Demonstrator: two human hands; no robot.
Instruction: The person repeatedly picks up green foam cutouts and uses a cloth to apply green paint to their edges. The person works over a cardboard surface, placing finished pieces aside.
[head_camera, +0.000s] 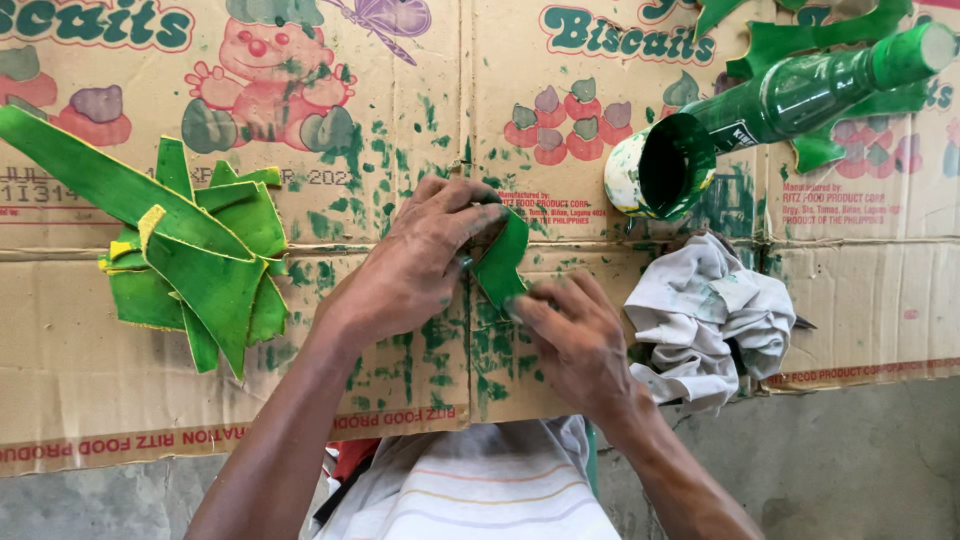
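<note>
At the centre of the frame, the left hand (415, 265) is pinching a green-painted strip (503, 262) against the cardboard-covered surface (400, 400) while the right hand (572, 345), fingers curled, is steadying its lower end, apparently mid-painting and needing careful handling of wet paint.

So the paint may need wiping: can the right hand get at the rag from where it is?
Probably yes. The right hand is on the green piece, and the rag lies just beside it on the cardboard, nothing between.
</note>
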